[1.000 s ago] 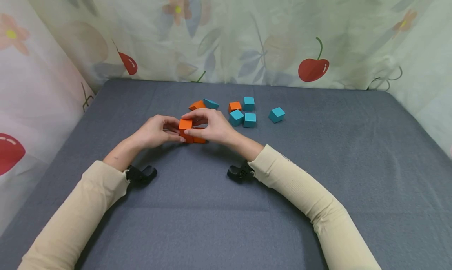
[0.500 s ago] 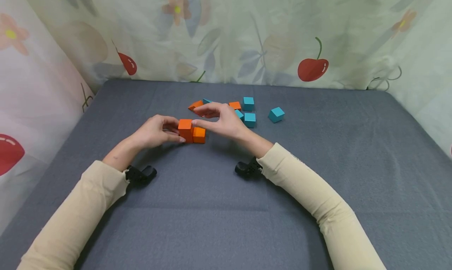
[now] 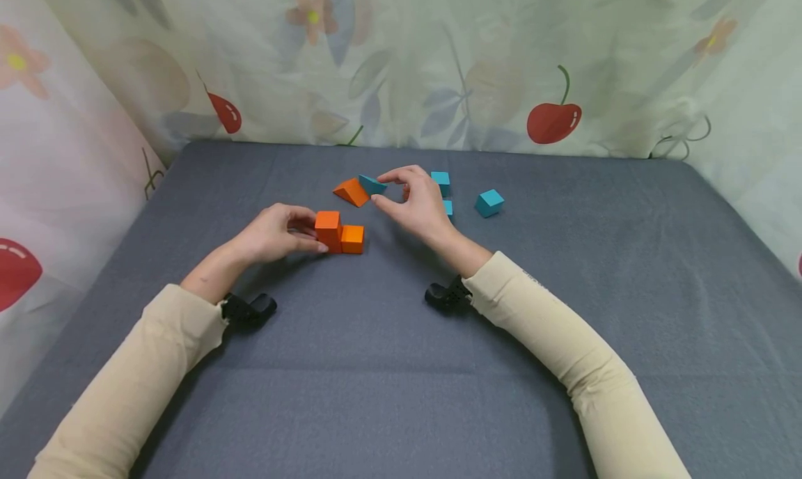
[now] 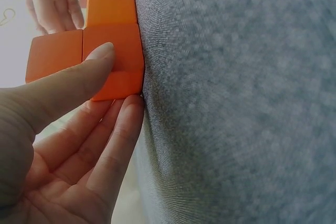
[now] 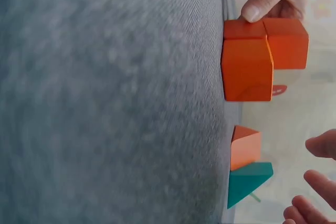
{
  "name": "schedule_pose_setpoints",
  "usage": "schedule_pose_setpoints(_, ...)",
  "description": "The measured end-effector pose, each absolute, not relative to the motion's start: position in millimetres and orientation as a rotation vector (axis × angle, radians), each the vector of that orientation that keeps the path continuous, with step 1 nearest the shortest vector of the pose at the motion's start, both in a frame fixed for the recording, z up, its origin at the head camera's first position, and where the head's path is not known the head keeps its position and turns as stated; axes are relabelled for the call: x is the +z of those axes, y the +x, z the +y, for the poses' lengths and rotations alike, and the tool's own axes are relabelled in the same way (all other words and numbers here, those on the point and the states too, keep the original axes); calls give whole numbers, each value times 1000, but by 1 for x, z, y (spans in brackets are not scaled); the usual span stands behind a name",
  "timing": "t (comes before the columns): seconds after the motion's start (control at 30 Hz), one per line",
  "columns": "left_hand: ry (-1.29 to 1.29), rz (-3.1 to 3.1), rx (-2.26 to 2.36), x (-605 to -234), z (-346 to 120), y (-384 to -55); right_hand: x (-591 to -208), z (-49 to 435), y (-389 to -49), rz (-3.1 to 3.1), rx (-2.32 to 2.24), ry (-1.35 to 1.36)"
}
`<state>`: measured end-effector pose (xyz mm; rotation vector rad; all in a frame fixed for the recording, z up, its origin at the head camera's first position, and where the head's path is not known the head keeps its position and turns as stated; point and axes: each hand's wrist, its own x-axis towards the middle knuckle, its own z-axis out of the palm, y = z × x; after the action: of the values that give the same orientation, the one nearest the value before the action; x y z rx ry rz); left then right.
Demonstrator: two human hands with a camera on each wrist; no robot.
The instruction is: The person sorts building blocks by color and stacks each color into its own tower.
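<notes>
At the left of the head view, my left hand (image 3: 276, 234) pinches the lower cube of a two-high stack of orange cubes (image 3: 328, 223), the thumb (image 4: 94, 69) pressing its near face. A single orange cube (image 3: 353, 239) sits against the stack's right side. Farther back, my right hand (image 3: 418, 202) hovers with thumb and fingers spread beside a teal triangular block (image 3: 372, 184). Air shows between those fingers and the teal triangular block (image 5: 249, 181) in the right wrist view. Touching that block on its left is an orange triangular block (image 3: 351, 192).
Two teal cubes (image 3: 441, 180) stand partly behind the right hand, which hides other blocks there. Another teal cube (image 3: 489, 202) lies farther right. Grey cloth (image 3: 376, 409) covers the table, and a printed curtain (image 3: 401, 61) hangs along its back edge.
My right hand has let go of the orange cubes and moved back and right to the teal triangular block. My left hand has stayed on the stack.
</notes>
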<state>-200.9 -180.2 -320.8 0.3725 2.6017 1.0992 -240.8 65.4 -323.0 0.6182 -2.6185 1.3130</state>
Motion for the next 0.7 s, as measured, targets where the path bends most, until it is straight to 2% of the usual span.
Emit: schedule_pose_setpoints(0.7,368,2599,1115,-321,-180,-200,-322,74,-249,-2852,1138,302)
